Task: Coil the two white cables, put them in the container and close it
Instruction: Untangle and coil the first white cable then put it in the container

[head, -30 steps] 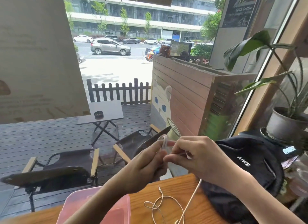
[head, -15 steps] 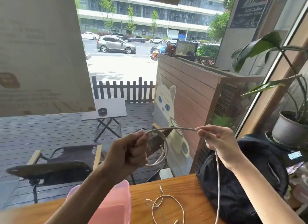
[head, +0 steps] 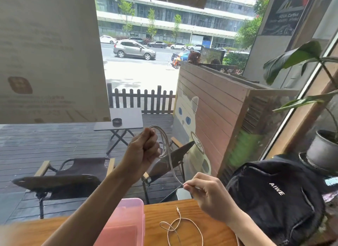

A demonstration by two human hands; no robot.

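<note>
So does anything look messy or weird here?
Only a little. The second white cable lies in a loose, crossed tangle on the wooden table, not coiled yet. The other cable is looped neatly in the left hand, with the right hand pinching it. The pink container looks fine.

Wooden table (head: 217, 233), pink container (head: 126, 225), loose white cable (head: 182, 225), black backpack (head: 278, 198)

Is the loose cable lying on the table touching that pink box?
Apart. The head view shows bare wood of the table between the loose cable and the pink box.
</note>
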